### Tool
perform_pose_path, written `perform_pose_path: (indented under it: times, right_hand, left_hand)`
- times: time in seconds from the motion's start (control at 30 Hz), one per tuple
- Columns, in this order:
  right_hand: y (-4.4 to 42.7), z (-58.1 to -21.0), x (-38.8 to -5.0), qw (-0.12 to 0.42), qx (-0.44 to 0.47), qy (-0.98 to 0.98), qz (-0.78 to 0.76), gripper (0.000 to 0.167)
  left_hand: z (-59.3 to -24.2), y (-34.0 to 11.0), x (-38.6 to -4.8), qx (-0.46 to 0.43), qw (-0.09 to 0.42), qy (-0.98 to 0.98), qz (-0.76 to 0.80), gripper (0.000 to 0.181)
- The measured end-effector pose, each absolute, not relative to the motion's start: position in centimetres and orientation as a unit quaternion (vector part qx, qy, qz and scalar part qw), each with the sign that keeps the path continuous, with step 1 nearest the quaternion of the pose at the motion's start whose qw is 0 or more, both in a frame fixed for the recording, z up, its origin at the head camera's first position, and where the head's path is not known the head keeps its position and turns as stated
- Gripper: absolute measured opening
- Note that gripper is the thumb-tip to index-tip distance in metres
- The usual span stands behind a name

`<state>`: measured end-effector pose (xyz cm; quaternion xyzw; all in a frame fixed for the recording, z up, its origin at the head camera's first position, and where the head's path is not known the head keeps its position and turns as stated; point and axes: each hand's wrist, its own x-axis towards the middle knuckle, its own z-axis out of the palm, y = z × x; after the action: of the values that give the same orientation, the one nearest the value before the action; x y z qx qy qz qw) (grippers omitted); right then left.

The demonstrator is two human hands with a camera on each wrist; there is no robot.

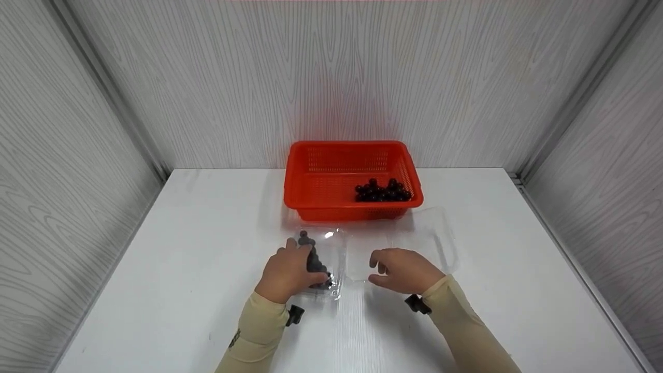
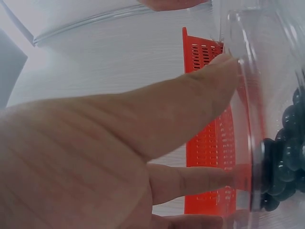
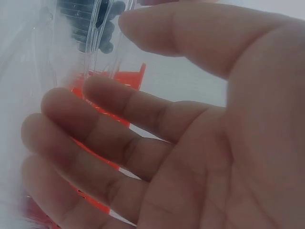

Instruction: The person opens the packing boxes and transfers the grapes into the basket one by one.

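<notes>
A clear plastic container [image 1: 334,248] lies in front of the red basket, with a heap of dark round balls [image 1: 315,263] in its left part. My left hand [image 1: 289,272] rests on its left side, thumb and fingers fairly straight; in the left wrist view the hand [image 2: 119,152] touches the clear wall beside the dark balls [image 2: 288,152]. To the right spreads a clear lid-like piece [image 1: 419,235]. Over its near part my right hand [image 1: 404,270] hovers with loosely bent fingers. The right wrist view shows that hand [image 3: 190,143] with nothing in its palm.
Behind the clear plastic stands a red basket [image 1: 331,213], with several dark balls [image 1: 383,191] in its right part. Grey wood-grain panels [image 1: 331,77] rise at the back and on both sides of the white table [image 1: 207,233].
</notes>
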<state>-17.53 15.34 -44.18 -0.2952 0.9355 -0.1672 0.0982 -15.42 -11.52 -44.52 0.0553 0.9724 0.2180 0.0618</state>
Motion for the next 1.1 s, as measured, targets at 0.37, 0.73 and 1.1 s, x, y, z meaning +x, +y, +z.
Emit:
perform_pose_path:
  times: [0.37, 0.73, 1.1]
  right_hand:
    - [15.52, -44.30, -17.57, 0.096, -0.309, 0.932, -0.163, 0.023]
    - [15.39, -44.09, -17.49, 0.112, -0.299, 0.933, -0.165, 0.024]
    - [15.20, -44.57, -17.59, 0.124, -0.296, 0.933, -0.165, 0.026]
  left_hand:
    - [-44.84, -11.45, -15.57, 0.067, 0.055, 0.975, 0.205, 0.074]
    - [-44.85, -10.99, -15.49, 0.076, 0.051, 0.973, 0.213, 0.074]
    - [-44.54, -10.89, -15.17, 0.085, 0.074, 0.967, 0.228, 0.079]
